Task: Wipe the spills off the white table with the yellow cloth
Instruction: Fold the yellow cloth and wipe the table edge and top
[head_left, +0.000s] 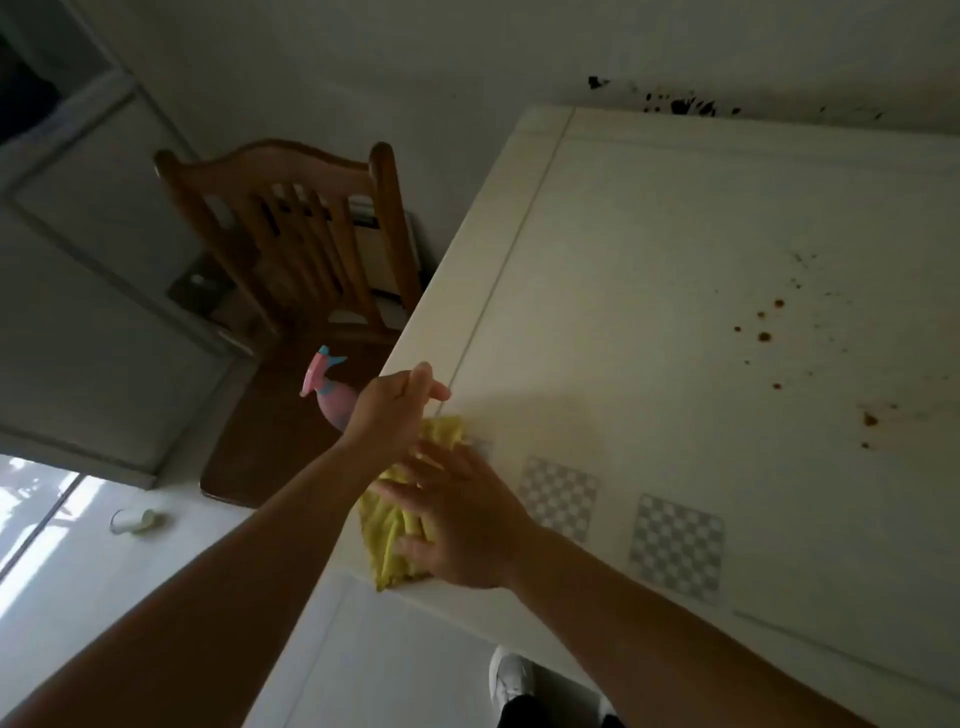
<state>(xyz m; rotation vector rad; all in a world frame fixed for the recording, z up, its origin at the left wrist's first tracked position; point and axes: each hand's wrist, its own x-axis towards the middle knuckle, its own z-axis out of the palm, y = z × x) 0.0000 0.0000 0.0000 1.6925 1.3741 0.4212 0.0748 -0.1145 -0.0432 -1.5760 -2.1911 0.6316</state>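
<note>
The yellow cloth (389, 535) lies crumpled on the near left corner of the white table (649, 218), partly hanging over the edge. My right hand (460, 525) rests flat on it with fingers spread. My left hand (392, 410) hovers just beyond the cloth at the table's left edge, fingers stretched out and holding nothing. Brown spill spots (763, 336) dot the right part of the table, with a larger smear (870, 420) nearer to me.
A pink spray bottle (324, 387) stands on the seat of a wooden chair (291, 234) left of the table, just behind my left hand. Two checkered squares (558, 496) are on the tabletop. Dark splatters (680, 106) mark the wall. A cup (132, 521) lies on the floor.
</note>
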